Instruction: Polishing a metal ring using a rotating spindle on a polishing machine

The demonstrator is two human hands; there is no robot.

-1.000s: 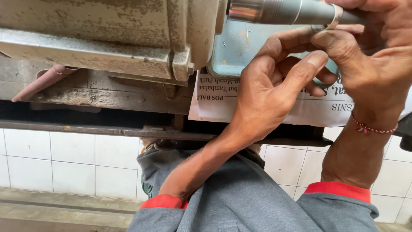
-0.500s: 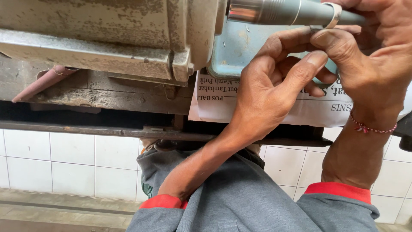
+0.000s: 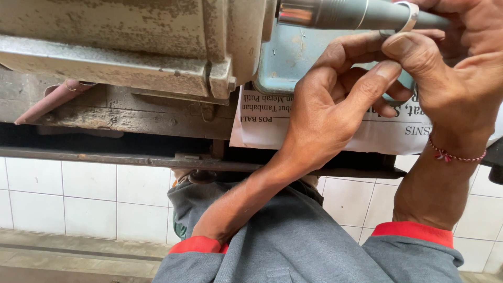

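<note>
Steel shaft [image 3: 335,13] sits pinched by right hand [image 3: 461,78] while left hand [image 3: 335,105], fingers curled, should steady it squarely.

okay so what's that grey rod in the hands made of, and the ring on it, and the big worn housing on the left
The grey rod looks like machined steel: smooth satin surface with a bright highlight near its left end. The ring seems polished metal, paler and shinier than the rod. The worn housing appears to be cast or heavy metal with chipped, dirty cream paint and rusty patches. The right hand grips the rod; the left hand reaches beneath it.
</note>
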